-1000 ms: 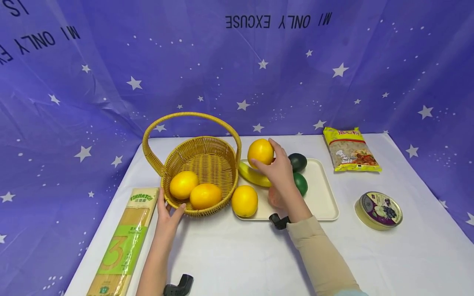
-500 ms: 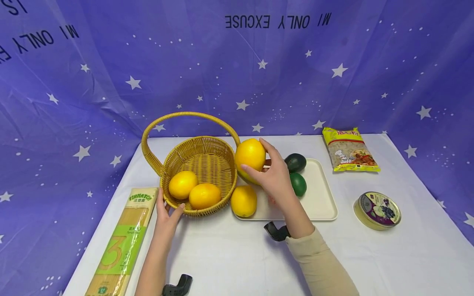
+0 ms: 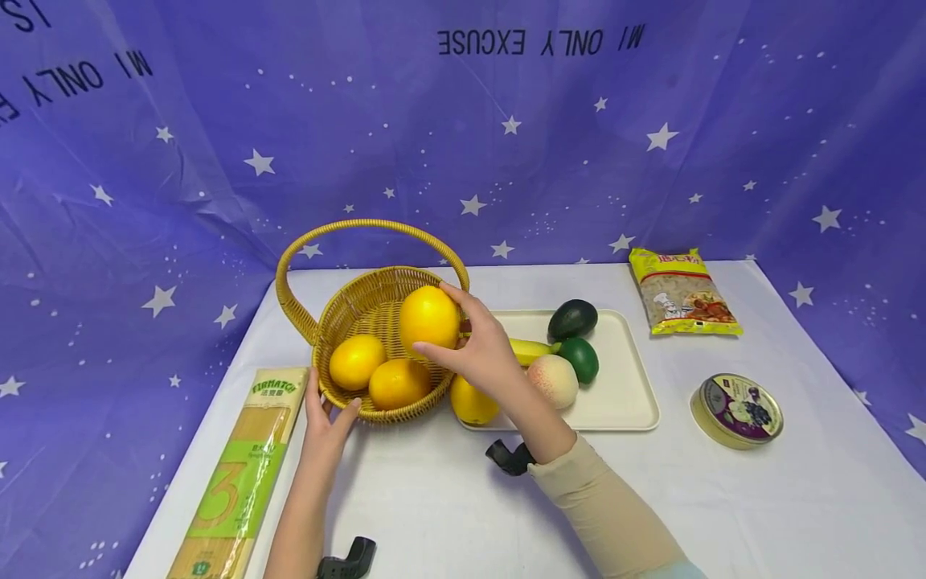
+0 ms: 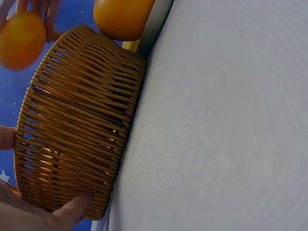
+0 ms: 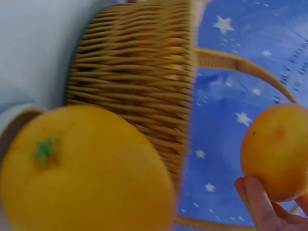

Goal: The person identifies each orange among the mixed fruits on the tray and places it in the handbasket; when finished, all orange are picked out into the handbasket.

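Note:
My right hand (image 3: 470, 346) grips a yellow-orange fruit (image 3: 430, 319) and holds it over the right rim of the wicker basket (image 3: 347, 310); the same held fruit (image 5: 275, 151) shows in the right wrist view. Two more such fruits (image 3: 358, 361) (image 3: 399, 383) lie inside the basket. My left hand (image 3: 323, 414) rests on the basket's front left wall, thumb (image 4: 72, 211) against the weave (image 4: 82, 120). Another yellow-orange fruit (image 3: 470, 401) sits on the left end of the cream tray (image 3: 622, 386).
On the tray lie a banana (image 3: 530, 350), a peach (image 3: 554, 380), a dark avocado (image 3: 572, 319) and a green fruit (image 3: 582, 359). A spaghetti pack (image 3: 242, 470) lies front left. A snack bag (image 3: 680, 292) and a round tin (image 3: 738, 410) sit at the right.
My right hand has carried the fruit leftward from above the tray to over the basket's rim. The banana and peach are now uncovered. The left hand has stayed on the basket.

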A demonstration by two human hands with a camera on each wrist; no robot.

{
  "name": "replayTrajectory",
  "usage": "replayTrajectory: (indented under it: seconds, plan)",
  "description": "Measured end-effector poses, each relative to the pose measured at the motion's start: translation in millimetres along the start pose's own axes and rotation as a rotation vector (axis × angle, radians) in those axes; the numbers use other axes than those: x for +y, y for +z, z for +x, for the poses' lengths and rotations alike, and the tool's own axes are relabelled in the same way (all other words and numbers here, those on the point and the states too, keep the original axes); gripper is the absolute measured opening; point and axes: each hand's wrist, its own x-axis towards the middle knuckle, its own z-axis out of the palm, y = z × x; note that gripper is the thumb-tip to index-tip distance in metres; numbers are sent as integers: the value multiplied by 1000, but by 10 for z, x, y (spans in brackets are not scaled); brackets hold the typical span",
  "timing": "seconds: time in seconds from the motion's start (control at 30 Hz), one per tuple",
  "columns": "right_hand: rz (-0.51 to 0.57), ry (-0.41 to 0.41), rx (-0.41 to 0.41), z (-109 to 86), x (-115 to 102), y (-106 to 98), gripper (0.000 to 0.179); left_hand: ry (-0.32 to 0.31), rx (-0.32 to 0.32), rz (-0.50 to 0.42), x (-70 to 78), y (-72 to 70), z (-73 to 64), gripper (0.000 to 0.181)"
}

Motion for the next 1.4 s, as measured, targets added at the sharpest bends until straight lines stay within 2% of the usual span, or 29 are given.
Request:
replayTrajectory:
  seconds: [0.3,0.5,0.67,0.87,1.17,1.4]
  plan:
    - [-144,-58,-51,372,184,351,85,-12,-6,8,-11,-6,-21,88]
    - [-220,-10,-100,548,324,537,87,-8,4,12,-19,8,-16,88]
    - [-265,52,-125,597,401,632,87,-11,1,7,-32,6,-11,88]
    - [-333,68,-140,634,389,689,86,-6,-2,4,-40,-16,-1,88]
    - [-328,169,-183,666,418,741,85,-2,-15,6,-59,-12,5,88]
    - [-317,159,-209,658,417,758,87,-2,-2,15,-47,-18,-2,88]
